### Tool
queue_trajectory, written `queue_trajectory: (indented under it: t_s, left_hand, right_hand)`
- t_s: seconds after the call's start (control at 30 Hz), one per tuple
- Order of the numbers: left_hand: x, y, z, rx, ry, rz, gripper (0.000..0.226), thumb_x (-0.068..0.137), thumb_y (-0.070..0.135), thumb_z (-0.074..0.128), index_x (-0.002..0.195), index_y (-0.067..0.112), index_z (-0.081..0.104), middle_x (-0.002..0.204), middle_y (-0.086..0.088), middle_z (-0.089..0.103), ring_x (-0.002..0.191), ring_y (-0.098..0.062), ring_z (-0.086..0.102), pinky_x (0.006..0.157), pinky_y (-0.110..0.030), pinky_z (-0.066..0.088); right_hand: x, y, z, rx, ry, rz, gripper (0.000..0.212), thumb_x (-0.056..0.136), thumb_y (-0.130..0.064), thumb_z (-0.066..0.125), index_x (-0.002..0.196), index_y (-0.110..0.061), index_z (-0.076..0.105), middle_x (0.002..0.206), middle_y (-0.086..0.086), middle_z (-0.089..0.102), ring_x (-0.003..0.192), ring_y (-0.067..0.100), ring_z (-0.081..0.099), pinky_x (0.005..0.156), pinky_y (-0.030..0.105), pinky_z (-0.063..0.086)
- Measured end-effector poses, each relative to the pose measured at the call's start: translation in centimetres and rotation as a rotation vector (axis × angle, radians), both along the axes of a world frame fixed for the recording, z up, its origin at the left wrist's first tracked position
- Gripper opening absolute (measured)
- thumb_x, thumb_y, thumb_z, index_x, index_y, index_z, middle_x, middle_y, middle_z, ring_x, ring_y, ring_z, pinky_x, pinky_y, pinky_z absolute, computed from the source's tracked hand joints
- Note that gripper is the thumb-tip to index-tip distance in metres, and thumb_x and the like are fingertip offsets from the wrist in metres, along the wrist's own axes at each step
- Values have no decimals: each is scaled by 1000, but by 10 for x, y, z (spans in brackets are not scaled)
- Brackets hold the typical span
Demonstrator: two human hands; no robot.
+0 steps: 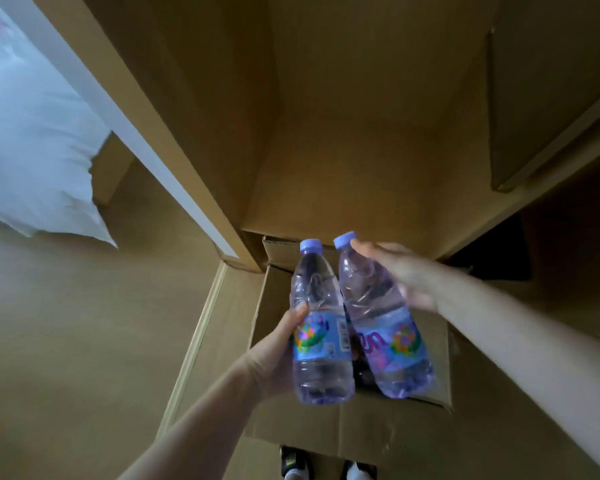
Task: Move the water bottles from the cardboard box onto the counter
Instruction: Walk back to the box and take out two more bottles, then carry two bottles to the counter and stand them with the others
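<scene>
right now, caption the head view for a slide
Left hand and right hand each hold a water bottle, left bottle and right bottle, above the open cardboard box.

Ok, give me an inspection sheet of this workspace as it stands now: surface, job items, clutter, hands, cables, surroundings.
Surface: no counter top clearly seen; tan floor fills the lower left.
Job's things: open cardboard box on the floor; left bottle and right bottle, both capped, held side by side above it. Dark shapes inside the box, too dim to identify.
Clutter: nothing seen.
Hands: left hand grips the left bottle at its label; right hand wraps the right bottle's upper half.
Cables: nothing seen.
Surroundings: wooden cabinet panels behind the box; white bedding at left; person's shoes at the bottom edge.
</scene>
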State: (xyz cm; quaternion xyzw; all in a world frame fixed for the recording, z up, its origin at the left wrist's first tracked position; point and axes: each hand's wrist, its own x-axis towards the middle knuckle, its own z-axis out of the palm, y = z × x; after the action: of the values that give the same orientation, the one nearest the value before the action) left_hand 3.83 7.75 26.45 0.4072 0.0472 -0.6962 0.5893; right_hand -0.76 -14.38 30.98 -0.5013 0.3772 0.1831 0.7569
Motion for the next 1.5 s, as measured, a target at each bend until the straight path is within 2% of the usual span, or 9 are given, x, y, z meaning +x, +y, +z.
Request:
queue_trajectory:
  t_s: [0.3,0.47,0.57,0.67,0.8,0.9,1.1,1.33,1.5]
  left_hand:
    - [23,16,70,-145,-93,226,70,63,66,76,109,14,74,114,-12,70,105,-25,68,87,-39,54]
    - [26,58,112,-274,-39,540,69,62,57,81,106,5,74,106,-19,71,96,-30,70,78,-41,57]
    - [33,84,136,-249,-57,680,75,59,55,83,112,4,71,113,-21,67,101,-33,68,84,-46,55]
    - [44,118,161,-226,-126,712,74,65,56,79,116,4,69,115,-22,66,102,-33,67,86,-46,54]
    - [55,178,189,-203,-160,791,68,55,51,88,100,1,74,99,-20,71,87,-31,71,75,-41,58]
    - [58,228,212,-162,-217,810,64,76,52,71,112,-1,68,109,-22,68,95,-32,69,81,-41,57]
    - [58,341,239,449,-580,1046,71,70,40,77,121,-3,54,109,-26,67,87,-33,68,73,-41,58]
    - [31,461,261,1144,-910,1291,53,68,42,83,103,24,48,92,10,61,75,-3,58,63,-20,42]
    - [27,524,259,1450,-931,1299,68,69,52,76,118,19,43,118,3,59,101,-21,61,82,-39,50]
  right_hand:
    - [40,49,39,59,140,-122,25,93,-23,53,69,-17,52,59,4,54,46,17,53,40,22,45]
    - [59,88,102,-63,-24,137,24,92,-37,60,97,-14,62,78,6,72,63,19,69,57,26,57]
    - [65,119,130,-168,-72,423,62,82,-49,69,133,-34,39,120,6,64,98,24,68,75,36,58]
    - [77,162,149,-427,-138,479,103,74,-43,79,149,-21,12,135,6,53,118,25,56,98,40,48]
    - [90,218,166,-228,-168,356,61,75,-32,79,122,0,56,99,10,71,85,22,69,77,32,57]
    - [106,268,180,-73,-139,346,37,78,-21,78,108,-4,64,109,24,69,97,38,68,88,49,55]
    - [142,399,196,-477,-412,508,69,74,-22,83,126,-3,42,114,8,61,111,29,59,100,48,45]
    - [142,527,197,-894,-729,703,79,71,-46,80,130,-22,34,125,-1,57,103,25,60,77,34,45]
    - [146,610,194,-872,-827,778,80,73,-52,74,134,-28,29,130,-5,51,104,24,59,77,36,46]
